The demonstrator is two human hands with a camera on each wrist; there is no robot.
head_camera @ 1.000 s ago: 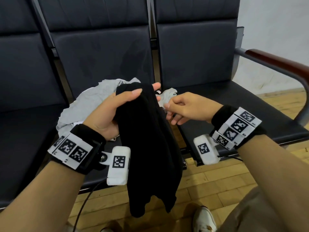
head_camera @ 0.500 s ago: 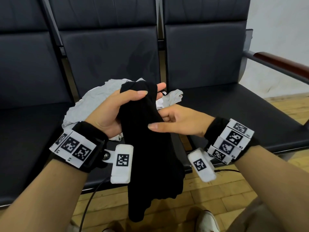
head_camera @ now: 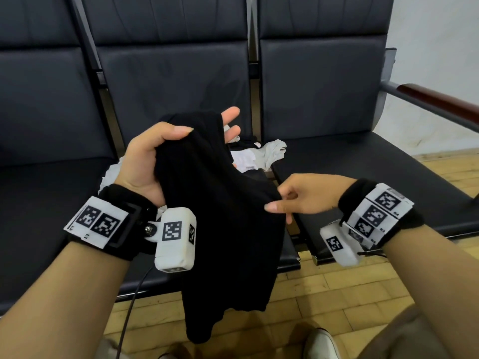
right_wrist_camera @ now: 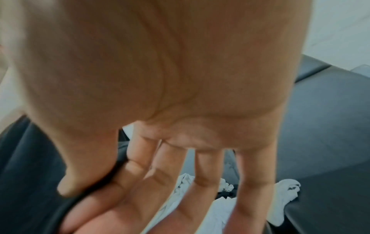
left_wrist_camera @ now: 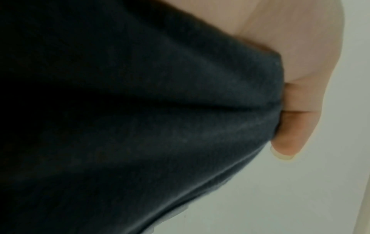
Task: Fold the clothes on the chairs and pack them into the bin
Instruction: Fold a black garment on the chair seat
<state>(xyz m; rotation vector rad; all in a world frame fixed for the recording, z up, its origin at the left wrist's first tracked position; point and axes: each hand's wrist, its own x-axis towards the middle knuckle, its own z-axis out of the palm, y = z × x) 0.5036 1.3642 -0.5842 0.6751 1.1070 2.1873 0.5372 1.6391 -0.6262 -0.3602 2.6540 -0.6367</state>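
A black garment [head_camera: 223, 229] hangs in front of the chairs, down past the seat edge. My left hand [head_camera: 204, 125] grips its bunched top, thumb in front and fingers behind; the left wrist view shows the thumb [left_wrist_camera: 290, 126] pressed on the dark cloth [left_wrist_camera: 140, 126]. My right hand [head_camera: 278, 203] pinches the garment's right edge lower down. In the right wrist view the right hand [right_wrist_camera: 96, 190] has thumb and forefinger closed on the black fabric [right_wrist_camera: 30, 174] and the other fingers straight. A heap of grey and white clothes [head_camera: 267, 154] lies on the middle seat behind, partly hidden.
A row of black padded chairs [head_camera: 350, 164] fills the background, with a wooden armrest [head_camera: 440, 102] at the right end. The floor [head_camera: 337, 294] is pale wood. My shoe [head_camera: 321, 343] shows at the bottom. No bin is in view.
My right hand slid from the garment's top, near the left fingers, down to its right edge and drew the cloth out wider. The left hand kept its hold.
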